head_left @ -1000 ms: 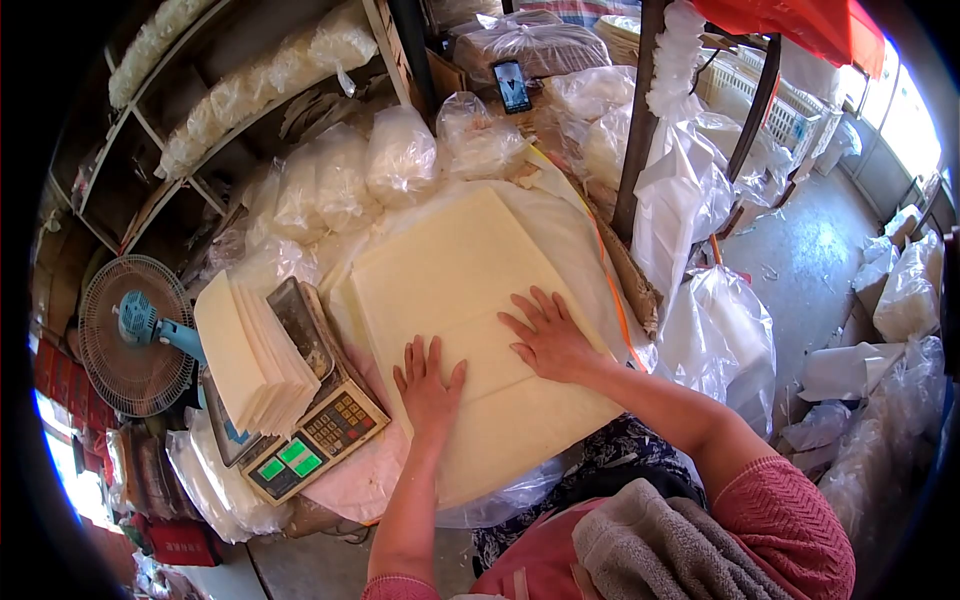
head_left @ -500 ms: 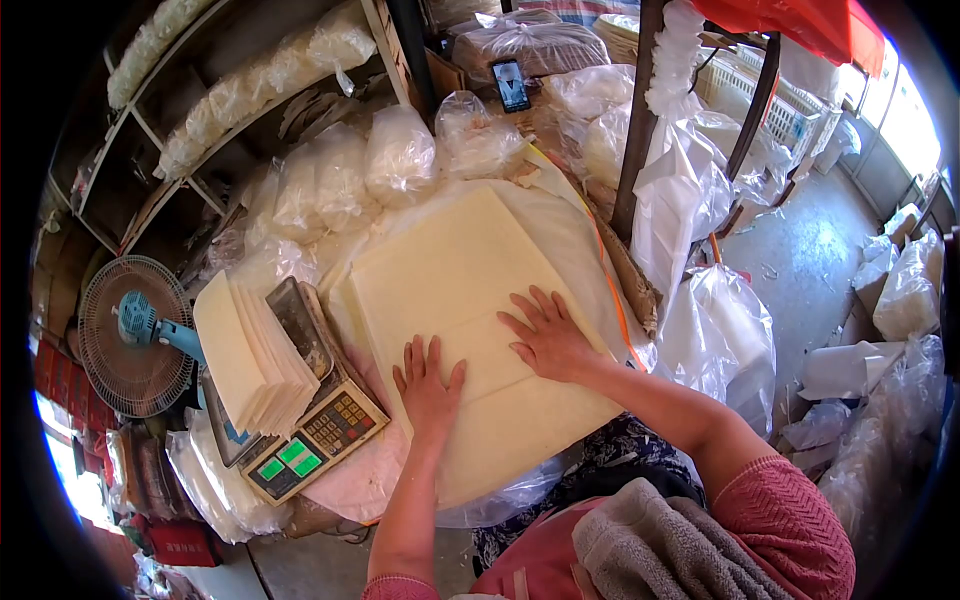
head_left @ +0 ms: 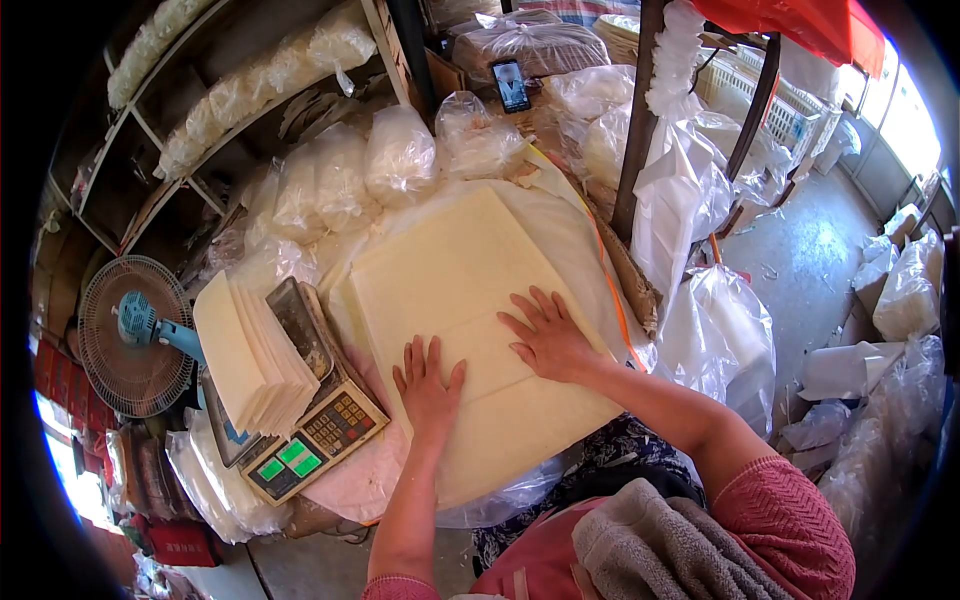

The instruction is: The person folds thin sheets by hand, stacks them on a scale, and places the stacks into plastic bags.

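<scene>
A large pale-yellow sheet (head_left: 450, 270), thin and flexible-looking, lies flat in front of me with a crease across its middle. Its material I cannot make out for certain. My left hand (head_left: 430, 390) rests palm down on its left part, fingers spread. On the right part my right hand (head_left: 550, 338) lies flat too, fingers apart. Left of the sheet stands a digital scale (head_left: 335, 425) with green displays. A folded stack of similar pale sheets (head_left: 250, 355) leans on the scale's pan.
A blue desk fan (head_left: 135, 320) stands at the left. Filled clear plastic bags (head_left: 400, 155) line the back of the table, near a phone (head_left: 510, 85). An orange cord (head_left: 612, 270) runs along the right edge, beside a dark post (head_left: 640, 130) and hanging plastic bags (head_left: 720, 330).
</scene>
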`<state>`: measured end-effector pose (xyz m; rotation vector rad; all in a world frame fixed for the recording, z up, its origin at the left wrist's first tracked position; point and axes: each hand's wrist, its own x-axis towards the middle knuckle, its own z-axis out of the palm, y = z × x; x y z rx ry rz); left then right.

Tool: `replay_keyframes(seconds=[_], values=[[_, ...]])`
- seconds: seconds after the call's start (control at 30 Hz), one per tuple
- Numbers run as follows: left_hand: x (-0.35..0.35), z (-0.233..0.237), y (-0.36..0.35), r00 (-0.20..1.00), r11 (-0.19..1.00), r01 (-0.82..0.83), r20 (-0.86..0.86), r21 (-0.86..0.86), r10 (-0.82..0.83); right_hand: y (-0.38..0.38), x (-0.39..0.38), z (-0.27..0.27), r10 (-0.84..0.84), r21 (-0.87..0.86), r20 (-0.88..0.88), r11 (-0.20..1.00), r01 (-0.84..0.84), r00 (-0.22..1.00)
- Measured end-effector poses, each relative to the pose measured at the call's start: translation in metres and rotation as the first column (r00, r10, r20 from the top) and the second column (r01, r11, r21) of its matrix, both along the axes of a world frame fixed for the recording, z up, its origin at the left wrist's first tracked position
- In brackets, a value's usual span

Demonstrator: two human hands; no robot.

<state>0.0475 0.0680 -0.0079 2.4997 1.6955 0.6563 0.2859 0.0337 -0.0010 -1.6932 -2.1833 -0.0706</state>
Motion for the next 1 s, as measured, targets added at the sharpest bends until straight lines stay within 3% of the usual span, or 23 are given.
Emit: replay_keyframes(seconds=[0.63,1.0], values=[[-0.0002,-0.0017,0.0003,1.0,1.0,-0.002,-0.001,-0.002,0.002,0.0001,0.0002,0.0001,-0.001,-0.039,0.0,0.999,0.001,1.0],[-0.0006,-0.0034,0.001,0.998,0.998,-0.017,-0.062,-0.06,0.013,-0.0011,-0.0003,0.0019,0.01,0.024,0.036,1.0,-0.011,0.999]])
